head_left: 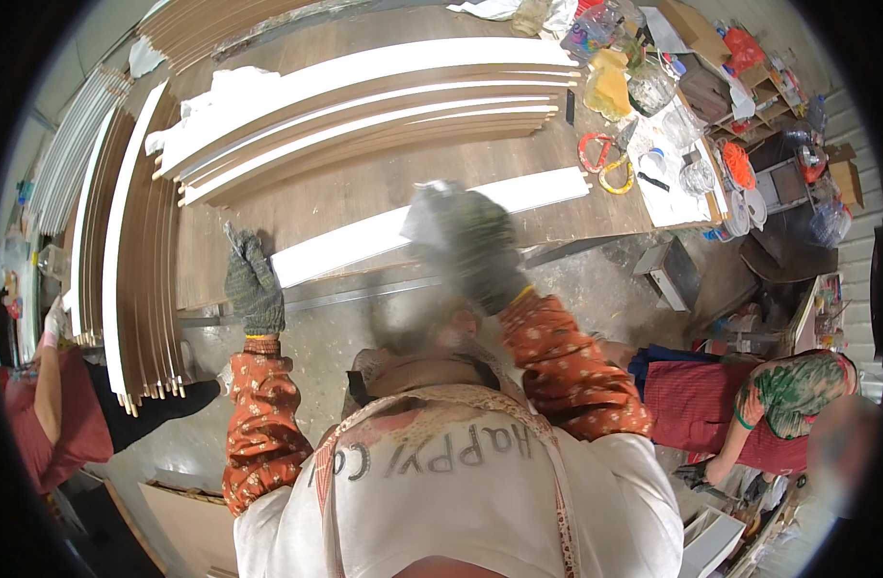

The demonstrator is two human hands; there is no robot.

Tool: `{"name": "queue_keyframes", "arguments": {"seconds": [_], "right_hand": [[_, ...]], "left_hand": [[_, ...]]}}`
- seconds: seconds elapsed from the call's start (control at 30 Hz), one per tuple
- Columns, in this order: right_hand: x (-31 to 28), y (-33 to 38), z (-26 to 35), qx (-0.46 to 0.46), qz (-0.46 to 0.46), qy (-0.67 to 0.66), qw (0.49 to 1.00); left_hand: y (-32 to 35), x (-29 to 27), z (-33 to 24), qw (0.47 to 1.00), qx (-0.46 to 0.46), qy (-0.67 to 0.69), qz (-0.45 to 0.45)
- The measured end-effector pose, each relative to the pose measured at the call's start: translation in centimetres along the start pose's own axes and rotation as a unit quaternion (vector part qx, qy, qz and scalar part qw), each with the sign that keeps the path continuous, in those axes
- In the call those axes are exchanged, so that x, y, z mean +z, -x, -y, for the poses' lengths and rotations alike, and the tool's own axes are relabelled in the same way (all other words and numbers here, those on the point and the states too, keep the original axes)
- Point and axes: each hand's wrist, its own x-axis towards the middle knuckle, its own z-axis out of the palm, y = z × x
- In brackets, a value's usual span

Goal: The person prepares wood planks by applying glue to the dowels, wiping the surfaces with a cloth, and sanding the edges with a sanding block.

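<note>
One long white board [355, 241] lies along the near edge of the workbench [316, 197]. My right hand [480, 246], in a dark green knit glove and smeared by motion, holds a white cloth [425, 214] against the board near its middle. At the board's left end is my left hand [256, 289], gloved alike, its fingers closed and pointing away from me. A small greyish tip [233, 234] sticks out past those fingers; what it belongs to is too small to tell.
Stacked white-faced boards [364, 125] lie farther back, with more stacks [138, 250] at the left. Red and yellow looped handles [605, 164], bags and papers crowd the right end. A person [750, 405] works at the right, another [61, 405] at the far left.
</note>
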Motion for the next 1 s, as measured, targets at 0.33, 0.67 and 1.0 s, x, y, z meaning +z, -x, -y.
{"name": "queue_keyframes", "arguments": {"seconds": [0.33,0.67,1.0], "right_hand": [[-1.5,1.3,-5.1,0.029,-0.037,0.071,0.996],[-6.3,4.9,-15.0,0.271,0.101,0.199,0.936],[-3.1,-0.9,-9.9,-0.131,0.136,0.023,0.982]], "left_hand": [[0.0,0.3,0.3,0.998,0.042,-0.013,-0.043],[0.1,-0.7,-0.2,0.997,0.017,-0.052,-0.051],[7.4,-3.4,-4.0,0.968,-0.125,0.214,-0.048]]}}
